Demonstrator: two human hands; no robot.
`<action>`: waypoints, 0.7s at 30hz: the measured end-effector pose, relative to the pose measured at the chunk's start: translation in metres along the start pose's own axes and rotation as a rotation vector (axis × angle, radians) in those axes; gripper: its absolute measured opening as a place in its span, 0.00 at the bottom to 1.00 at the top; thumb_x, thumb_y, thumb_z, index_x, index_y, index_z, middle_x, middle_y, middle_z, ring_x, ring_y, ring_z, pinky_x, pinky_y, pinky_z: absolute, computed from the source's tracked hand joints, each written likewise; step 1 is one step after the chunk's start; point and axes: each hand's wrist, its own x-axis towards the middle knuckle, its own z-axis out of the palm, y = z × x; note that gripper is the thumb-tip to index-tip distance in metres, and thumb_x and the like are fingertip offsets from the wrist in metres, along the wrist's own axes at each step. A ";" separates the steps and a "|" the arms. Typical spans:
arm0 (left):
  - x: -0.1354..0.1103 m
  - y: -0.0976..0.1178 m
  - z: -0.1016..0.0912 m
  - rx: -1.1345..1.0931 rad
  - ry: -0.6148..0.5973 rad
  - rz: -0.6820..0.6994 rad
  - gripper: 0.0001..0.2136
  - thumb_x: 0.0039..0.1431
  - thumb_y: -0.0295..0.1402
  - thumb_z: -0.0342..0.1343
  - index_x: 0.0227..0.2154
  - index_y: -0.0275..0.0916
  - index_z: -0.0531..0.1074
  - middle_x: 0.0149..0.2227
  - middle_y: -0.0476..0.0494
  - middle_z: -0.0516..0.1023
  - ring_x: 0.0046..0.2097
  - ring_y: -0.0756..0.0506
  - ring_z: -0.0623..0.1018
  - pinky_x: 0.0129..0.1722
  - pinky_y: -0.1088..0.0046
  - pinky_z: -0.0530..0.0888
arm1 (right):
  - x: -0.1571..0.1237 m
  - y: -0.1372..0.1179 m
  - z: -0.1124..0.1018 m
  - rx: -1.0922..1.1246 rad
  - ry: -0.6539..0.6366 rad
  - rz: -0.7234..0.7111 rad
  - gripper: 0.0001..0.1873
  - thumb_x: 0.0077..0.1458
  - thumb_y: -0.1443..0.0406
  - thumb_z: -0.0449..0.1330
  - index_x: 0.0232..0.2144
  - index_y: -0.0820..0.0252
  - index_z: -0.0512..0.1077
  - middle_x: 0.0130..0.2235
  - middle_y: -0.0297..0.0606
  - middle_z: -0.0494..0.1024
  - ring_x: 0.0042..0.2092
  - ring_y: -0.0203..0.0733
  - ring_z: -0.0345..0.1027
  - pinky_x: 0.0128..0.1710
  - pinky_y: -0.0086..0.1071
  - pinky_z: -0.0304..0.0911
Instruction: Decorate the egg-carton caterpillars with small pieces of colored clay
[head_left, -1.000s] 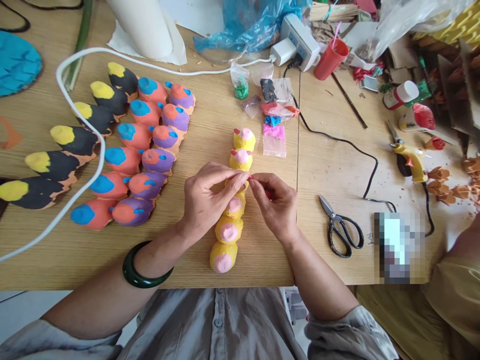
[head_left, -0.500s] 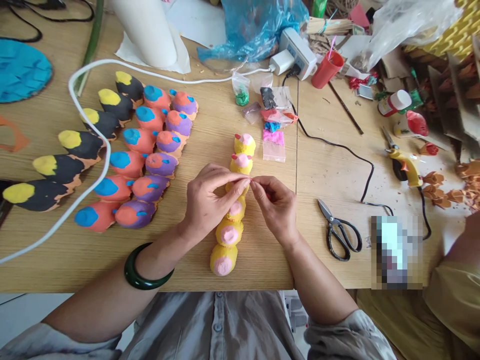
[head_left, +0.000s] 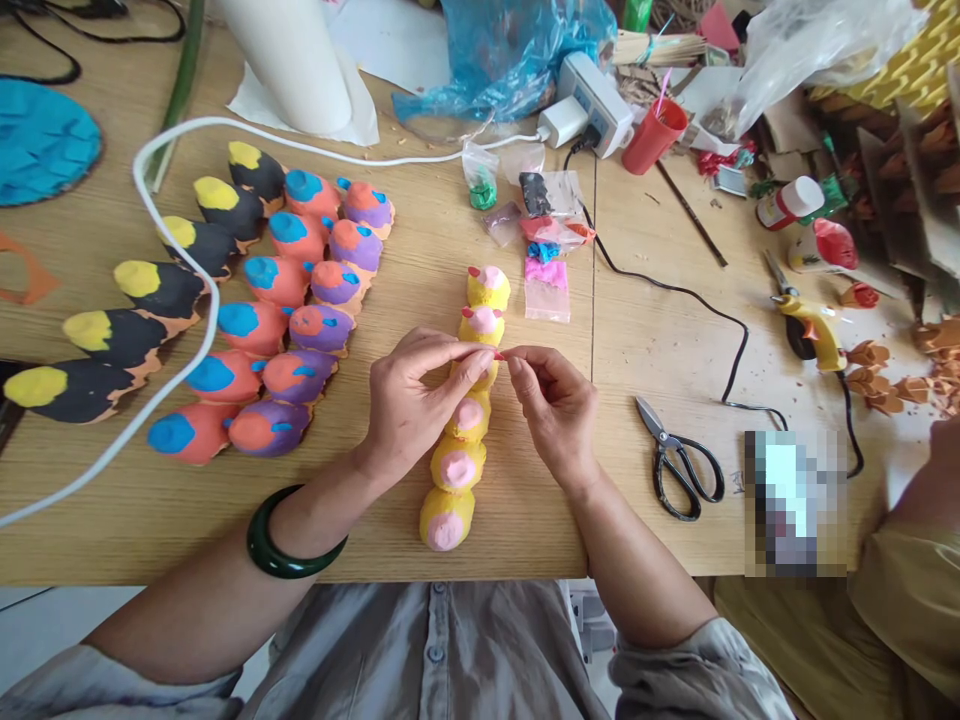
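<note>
A small red piece of clay (head_left: 499, 356) is pinched between the thumb and fingertips of my left hand (head_left: 412, 400). At its other end, the closed thumb and forefinger of my right hand (head_left: 556, 412) grip it. Both hands hover over a row of yellow clay-covered bumps (head_left: 448, 500), each with a pink clay patch where it shows. The two far bumps carry small red bits beside the pink. My fingers and left hand partly hide the middle of the row.
Rows of black-yellow (head_left: 120, 335), orange-blue (head_left: 259, 330) and orange-purple (head_left: 319, 325) bumps lie left, crossed by a white cable (head_left: 214, 300). Clay packets (head_left: 547, 225) lie beyond my hands. Scissors (head_left: 675, 460) and a blurred-out object (head_left: 791, 505) lie right, near another person's sleeve (head_left: 900, 590).
My fingertips have drawn slightly apart, and more of the red clay piece shows between them. The yellow row stays in place.
</note>
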 end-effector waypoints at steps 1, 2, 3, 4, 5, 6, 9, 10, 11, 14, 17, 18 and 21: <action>0.000 0.000 0.000 -0.004 0.000 0.003 0.05 0.71 0.34 0.62 0.39 0.50 0.83 0.38 0.50 0.86 0.43 0.42 0.83 0.46 0.53 0.80 | 0.000 0.000 0.000 0.003 0.006 0.000 0.16 0.65 0.50 0.65 0.40 0.55 0.80 0.28 0.30 0.74 0.26 0.31 0.61 0.27 0.28 0.62; 0.000 0.001 0.000 -0.009 0.006 0.010 0.05 0.71 0.34 0.62 0.39 0.49 0.83 0.37 0.50 0.86 0.42 0.42 0.83 0.46 0.53 0.80 | 0.000 0.000 0.000 0.008 0.011 0.000 0.15 0.66 0.50 0.65 0.40 0.55 0.81 0.28 0.30 0.73 0.26 0.31 0.61 0.27 0.28 0.62; 0.000 0.001 0.000 -0.013 0.012 0.016 0.05 0.71 0.34 0.62 0.39 0.49 0.83 0.37 0.50 0.86 0.42 0.42 0.83 0.46 0.54 0.79 | 0.000 0.000 0.000 0.014 0.016 0.000 0.15 0.66 0.51 0.64 0.41 0.54 0.81 0.27 0.29 0.73 0.27 0.31 0.61 0.27 0.28 0.62; 0.000 0.001 0.000 -0.012 0.014 0.022 0.05 0.71 0.34 0.62 0.39 0.49 0.83 0.37 0.50 0.86 0.42 0.42 0.83 0.46 0.54 0.79 | 0.000 0.000 0.000 0.022 0.019 -0.001 0.14 0.66 0.52 0.64 0.41 0.54 0.81 0.27 0.29 0.73 0.27 0.31 0.61 0.28 0.28 0.61; 0.000 0.001 0.001 -0.010 0.018 0.032 0.05 0.71 0.34 0.62 0.39 0.49 0.83 0.37 0.51 0.87 0.42 0.42 0.83 0.46 0.54 0.79 | 0.000 0.000 0.000 0.028 0.025 -0.006 0.13 0.67 0.53 0.64 0.41 0.54 0.81 0.28 0.29 0.73 0.27 0.31 0.61 0.28 0.28 0.62; 0.001 0.002 0.001 -0.005 0.020 0.044 0.05 0.71 0.33 0.62 0.39 0.49 0.83 0.37 0.51 0.86 0.41 0.42 0.83 0.45 0.55 0.80 | 0.000 0.000 0.000 0.031 0.031 -0.018 0.12 0.66 0.54 0.65 0.41 0.54 0.81 0.28 0.29 0.74 0.27 0.31 0.62 0.28 0.28 0.62; 0.001 0.001 0.001 0.023 -0.003 0.080 0.06 0.71 0.32 0.61 0.39 0.49 0.83 0.36 0.51 0.86 0.41 0.43 0.83 0.45 0.55 0.80 | 0.001 0.000 0.000 0.016 0.044 -0.090 0.08 0.65 0.58 0.66 0.41 0.54 0.81 0.29 0.29 0.76 0.27 0.30 0.62 0.27 0.28 0.62; 0.002 0.001 0.002 0.031 0.002 0.100 0.06 0.71 0.32 0.61 0.39 0.49 0.83 0.36 0.51 0.86 0.41 0.43 0.83 0.44 0.56 0.81 | 0.001 0.001 0.000 0.004 0.038 -0.117 0.07 0.65 0.59 0.67 0.41 0.54 0.81 0.29 0.29 0.75 0.27 0.30 0.62 0.27 0.27 0.62; 0.002 0.000 0.002 0.040 0.010 0.118 0.06 0.71 0.32 0.61 0.39 0.49 0.83 0.36 0.51 0.86 0.40 0.43 0.83 0.43 0.56 0.81 | 0.001 0.002 0.000 -0.010 0.030 -0.140 0.06 0.65 0.60 0.67 0.42 0.54 0.82 0.29 0.29 0.75 0.27 0.30 0.62 0.27 0.27 0.62; 0.001 -0.001 0.003 0.065 0.039 0.174 0.05 0.71 0.33 0.62 0.39 0.49 0.82 0.35 0.50 0.86 0.40 0.43 0.82 0.41 0.57 0.81 | 0.000 0.003 0.000 -0.054 0.010 -0.193 0.05 0.65 0.61 0.67 0.42 0.54 0.82 0.29 0.29 0.75 0.28 0.30 0.63 0.28 0.27 0.63; 0.001 -0.001 0.004 0.082 0.035 0.208 0.06 0.71 0.33 0.61 0.38 0.48 0.82 0.34 0.50 0.86 0.40 0.42 0.82 0.41 0.57 0.81 | 0.001 0.002 0.000 -0.100 0.007 -0.268 0.04 0.66 0.64 0.66 0.43 0.53 0.82 0.31 0.28 0.75 0.29 0.29 0.64 0.28 0.27 0.63; 0.001 -0.001 0.004 0.081 0.037 0.217 0.06 0.71 0.34 0.61 0.37 0.48 0.82 0.34 0.50 0.86 0.40 0.42 0.82 0.41 0.57 0.81 | 0.001 0.002 -0.001 -0.125 0.006 -0.303 0.05 0.66 0.65 0.66 0.43 0.53 0.82 0.30 0.28 0.74 0.29 0.29 0.64 0.28 0.27 0.63; 0.001 0.000 0.004 0.065 0.023 0.198 0.09 0.72 0.35 0.59 0.35 0.48 0.80 0.32 0.50 0.85 0.40 0.42 0.82 0.42 0.56 0.80 | 0.002 0.001 -0.002 -0.250 0.005 -0.436 0.06 0.67 0.67 0.65 0.44 0.53 0.81 0.30 0.28 0.73 0.28 0.30 0.63 0.28 0.27 0.62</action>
